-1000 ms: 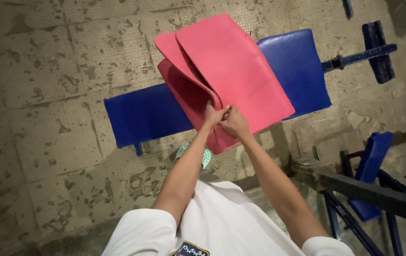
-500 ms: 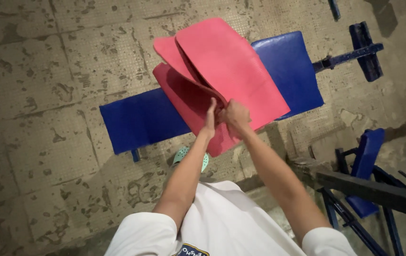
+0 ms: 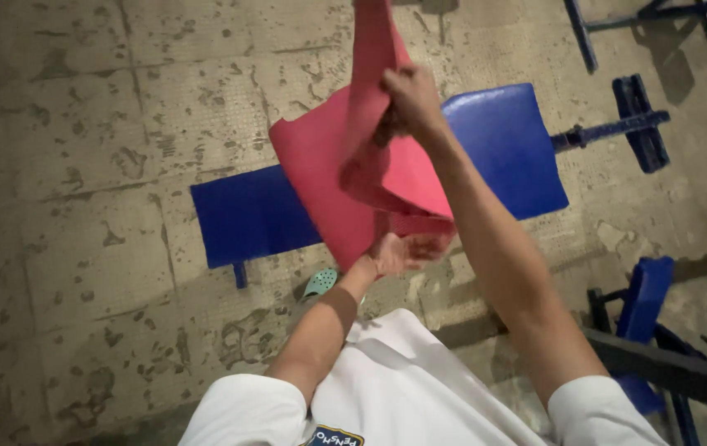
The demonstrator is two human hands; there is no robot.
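Change noted since the frames a second and half a second earlier: the red foam mat (image 3: pixel 333 165), then held by both hands side by side at its near edge, above the blue padded bench (image 3: pixel 502 149), is now held at two heights. The right hand (image 3: pixel 407 103) has been raised well above the bench, its grip clamped on a bunched fold of the mat, from which a strip runs up out of the top of the view. The left hand (image 3: pixel 395 252) is seen lower, at the near side of the bench, with the palm up and the fingers curled under the mat's lower fold; whether this grip is fully closed on the material cannot be told. The mat is thus off the bench, hanging folded between the two hands and covering the bench's middle from view. A pale green clog (image 3: pixel 320 283) is seen on the tiled floor (image 3: pixel 81 248) just at the near side of the bench. A blue metal frame (image 3: pixel 647 306) stands to the right of the bench, apart from it
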